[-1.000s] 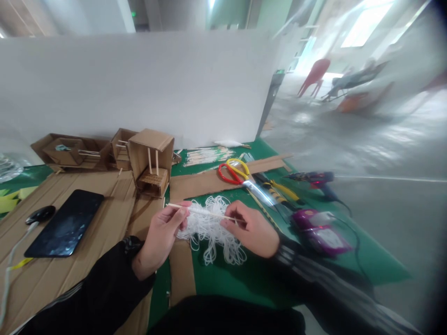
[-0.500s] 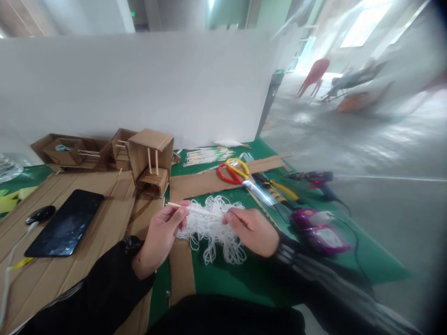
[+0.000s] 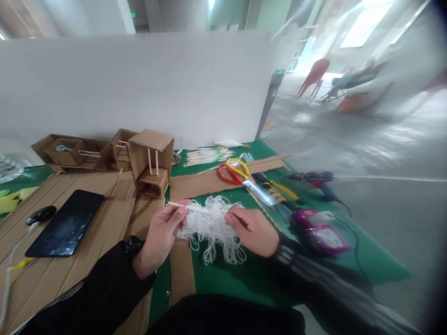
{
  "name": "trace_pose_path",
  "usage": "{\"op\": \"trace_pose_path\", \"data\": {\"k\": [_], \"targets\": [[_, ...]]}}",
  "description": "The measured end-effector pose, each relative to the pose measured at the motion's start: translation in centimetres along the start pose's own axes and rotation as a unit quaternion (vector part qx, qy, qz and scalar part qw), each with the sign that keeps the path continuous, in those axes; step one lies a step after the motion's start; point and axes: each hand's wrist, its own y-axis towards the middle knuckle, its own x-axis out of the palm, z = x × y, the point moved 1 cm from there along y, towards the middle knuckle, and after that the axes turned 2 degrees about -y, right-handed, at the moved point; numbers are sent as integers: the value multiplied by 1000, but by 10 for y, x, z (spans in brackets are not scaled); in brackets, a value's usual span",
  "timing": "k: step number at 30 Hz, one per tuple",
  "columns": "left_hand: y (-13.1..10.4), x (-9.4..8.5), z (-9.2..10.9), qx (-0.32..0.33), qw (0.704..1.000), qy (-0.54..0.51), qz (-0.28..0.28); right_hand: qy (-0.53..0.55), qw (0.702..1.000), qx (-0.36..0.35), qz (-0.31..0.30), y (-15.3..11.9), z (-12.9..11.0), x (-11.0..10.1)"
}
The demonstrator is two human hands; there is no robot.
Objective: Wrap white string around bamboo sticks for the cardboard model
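Observation:
A thin wooden stick (image 3: 177,204) with white string wound round its middle lies across the gap between my hands. My left hand (image 3: 163,232) is closed, pinching the stick near its left end between thumb and fingers. On the other side, my right hand (image 3: 253,229) is closed with thumb and forefinger pressed together at the stick's right end; whether they grip the stick or the string there is hard to tell. Beneath both hands, a loose heap of white string (image 3: 213,237) spreads in loops over the green tabletop (image 3: 223,281).
Scissors (image 3: 260,193) with red and yellow handles lie beyond the string, near pliers (image 3: 284,191), a corded drill (image 3: 310,177) and a purple device (image 3: 319,231). Cardboard boxes (image 3: 150,139) with sticks stand back left. A black phone (image 3: 66,223) rests on cardboard; several sticks (image 3: 207,156) lie behind.
My right hand has shifted very slightly to the right. My left hand and the stick stay about where they were.

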Motion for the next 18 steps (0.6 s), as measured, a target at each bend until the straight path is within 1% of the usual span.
{"op": "trace_pose_path", "data": {"k": [3,5,8,10,14,15,18], "targets": [[0,0,0,-1,1000,0,2,-9,999,25,27,0,0,-1],[1,0,0,1,1000,2,7,-6,1000,28,9,0,1,-1],[0,0,1,3,1000,7,8,-4,1000,9,-22,0,1,0],[0,1,2,2,1000,4,5,-11,1000,10,-10,0,2,1],[0,2,2,-1,1000,-7,13,-6,999,38,32,0,3,1],[0,2,2,-1,1000,-6,15,-2,999,42,31,0,3,0],[0,2,2,0,1000,-3,17,1,1000,26,-2,0,3,0]]}}
